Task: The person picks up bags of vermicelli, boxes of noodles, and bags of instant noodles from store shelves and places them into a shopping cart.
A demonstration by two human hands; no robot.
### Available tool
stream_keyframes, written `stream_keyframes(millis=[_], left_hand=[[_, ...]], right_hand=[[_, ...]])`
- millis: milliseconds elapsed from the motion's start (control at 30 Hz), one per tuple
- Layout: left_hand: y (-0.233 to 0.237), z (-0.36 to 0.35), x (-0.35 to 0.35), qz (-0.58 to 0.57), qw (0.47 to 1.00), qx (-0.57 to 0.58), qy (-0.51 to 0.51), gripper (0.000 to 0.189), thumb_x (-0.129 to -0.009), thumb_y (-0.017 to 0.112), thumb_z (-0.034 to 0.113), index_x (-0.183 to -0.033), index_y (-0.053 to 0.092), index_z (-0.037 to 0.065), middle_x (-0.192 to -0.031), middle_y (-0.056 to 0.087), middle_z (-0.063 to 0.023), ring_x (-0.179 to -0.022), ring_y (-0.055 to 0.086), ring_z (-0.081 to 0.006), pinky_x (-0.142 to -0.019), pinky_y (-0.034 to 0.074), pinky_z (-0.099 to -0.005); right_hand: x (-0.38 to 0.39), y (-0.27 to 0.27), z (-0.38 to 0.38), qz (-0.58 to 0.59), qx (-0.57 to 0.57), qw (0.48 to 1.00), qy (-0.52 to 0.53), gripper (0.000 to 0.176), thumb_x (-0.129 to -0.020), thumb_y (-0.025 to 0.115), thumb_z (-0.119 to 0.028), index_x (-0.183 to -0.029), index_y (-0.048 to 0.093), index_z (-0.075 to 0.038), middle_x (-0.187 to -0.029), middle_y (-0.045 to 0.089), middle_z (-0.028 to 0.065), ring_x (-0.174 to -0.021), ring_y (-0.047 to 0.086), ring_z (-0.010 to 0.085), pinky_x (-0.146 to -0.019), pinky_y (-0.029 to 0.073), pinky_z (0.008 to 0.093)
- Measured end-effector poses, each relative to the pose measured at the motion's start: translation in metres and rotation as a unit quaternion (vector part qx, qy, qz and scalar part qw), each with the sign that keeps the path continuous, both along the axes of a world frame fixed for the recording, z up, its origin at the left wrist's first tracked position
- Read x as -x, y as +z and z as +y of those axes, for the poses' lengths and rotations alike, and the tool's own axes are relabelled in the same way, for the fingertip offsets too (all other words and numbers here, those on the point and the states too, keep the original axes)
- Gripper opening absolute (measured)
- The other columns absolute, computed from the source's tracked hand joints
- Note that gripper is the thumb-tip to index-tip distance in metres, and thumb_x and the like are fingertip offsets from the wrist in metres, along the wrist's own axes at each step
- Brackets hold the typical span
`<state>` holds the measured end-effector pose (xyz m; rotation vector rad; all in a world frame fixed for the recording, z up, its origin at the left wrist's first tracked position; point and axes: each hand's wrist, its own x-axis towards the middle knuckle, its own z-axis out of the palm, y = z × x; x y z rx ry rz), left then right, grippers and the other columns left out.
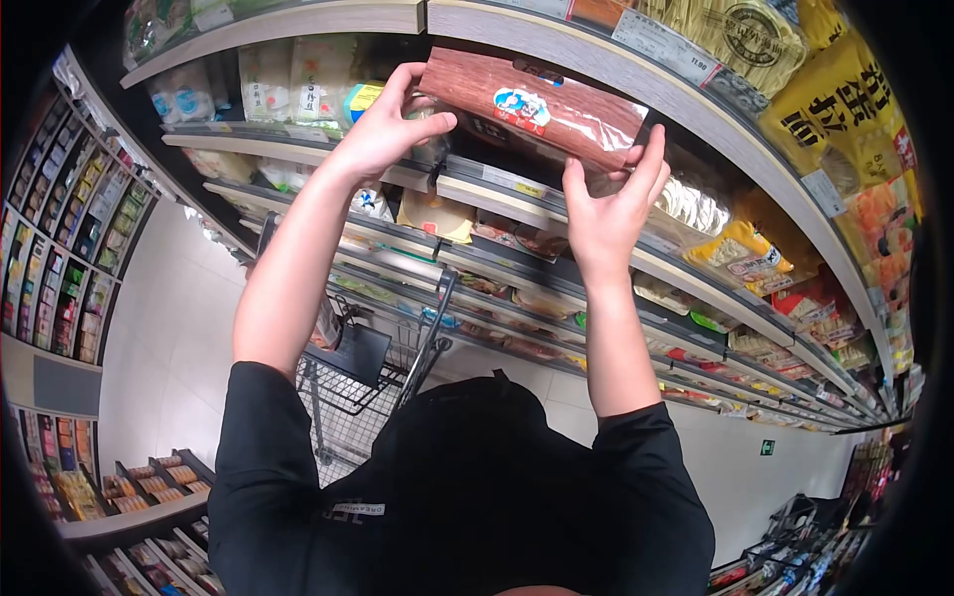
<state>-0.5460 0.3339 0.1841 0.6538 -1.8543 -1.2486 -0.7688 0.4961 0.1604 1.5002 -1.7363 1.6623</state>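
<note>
A long clear-wrapped pack of reddish-brown noodles (586, 104) with a blue and red label is held up in front of the shelf, tilted down to the right. My left hand (390, 129) grips its left end, thumb below and fingers at the edge. At the other end, my right hand (614, 204) closes round the lower right corner with thumb and fingers. Behind the pack, part of the shelf is hidden.
Shelf edges (517, 25) with price tags run above and below my hands. White-packed goods (268, 84) stand to the left, yellow bags (745, 253) to the right. Below is a wire shopping cart (343, 382) on the pale tiled floor (174, 298).
</note>
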Motion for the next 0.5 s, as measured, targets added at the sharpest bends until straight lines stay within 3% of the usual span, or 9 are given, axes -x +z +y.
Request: stream_keyframes(millis=[67,233,333,367,467,500], left_hand=[[-0.006,-0.007,-0.003,0.017,0.999,-0.001,-0.027,0.068,-0.089,0.079,0.013,-0.145,0.042,0.008,-0.144,0.055,-0.0079,-0.137,0.049,-0.0191,-0.095,0.050,-0.0317],[-0.009,-0.013,-0.004,0.030,0.999,0.019,-0.036,0.077,-0.084,0.081,0.006,-0.150,0.041,0.007,-0.144,0.056,-0.0078,-0.135,0.050,-0.0174,-0.104,0.046,-0.0325],[-0.008,-0.014,-0.003,-0.003,0.999,0.030,-0.041,0.090,-0.079,0.083,0.000,-0.156,0.038,0.009,-0.151,0.050,-0.0077,-0.140,0.047,-0.0190,-0.118,0.037,-0.0353],[-0.006,-0.014,-0.003,-0.037,0.997,0.041,-0.054,0.098,-0.079,0.084,0.002,-0.162,0.033,0.011,-0.158,0.045,-0.0077,-0.143,0.045,-0.0190,-0.119,0.036,-0.0359],[-0.011,-0.017,-0.004,-0.049,0.994,0.088,-0.030,0.097,-0.079,0.086,0.005,-0.161,0.034,0.011,-0.162,0.040,-0.0076,-0.145,0.043,-0.0198,-0.121,0.035,-0.0360],[-0.011,-0.016,-0.006,-0.048,0.994,0.089,-0.032,0.097,-0.080,0.086,0.007,-0.161,0.034,0.011,-0.163,0.039,-0.0075,-0.146,0.042,-0.0198,-0.121,0.034,-0.0359]], right_hand=[[0.009,-0.001,-0.002,0.073,-0.016,0.997,-0.017,0.105,-0.077,0.084,-0.008,-0.161,0.020,0.001,-0.123,0.043,0.0186,-0.114,0.049,0.0333,-0.104,0.042,0.0428],[0.017,0.004,-0.001,0.116,-0.005,0.993,-0.017,0.102,-0.071,0.090,-0.009,-0.152,0.029,0.000,-0.142,0.042,0.0262,-0.133,0.047,0.0406,-0.112,0.041,0.0489],[0.016,-0.002,-0.002,-0.058,-0.024,0.992,0.107,0.106,-0.069,0.092,-0.009,-0.153,0.029,0.000,-0.142,0.046,0.0238,-0.131,0.050,0.0394,-0.113,0.041,0.0473],[0.015,0.002,0.002,-0.035,-0.026,0.996,0.081,0.105,-0.066,0.093,-0.008,-0.153,0.034,-0.003,-0.141,0.053,0.0191,-0.128,0.054,0.0367,-0.112,0.042,0.0452],[0.019,0.007,0.008,0.068,-0.027,0.996,0.045,0.102,-0.066,0.093,-0.008,-0.152,0.039,-0.005,-0.141,0.056,0.0157,-0.127,0.055,0.0332,-0.109,0.045,0.0438],[0.021,0.006,0.008,0.050,-0.016,0.997,0.061,0.101,-0.065,0.094,-0.008,-0.151,0.041,-0.006,-0.141,0.057,0.0154,-0.126,0.056,0.0329,-0.109,0.045,0.0435]])
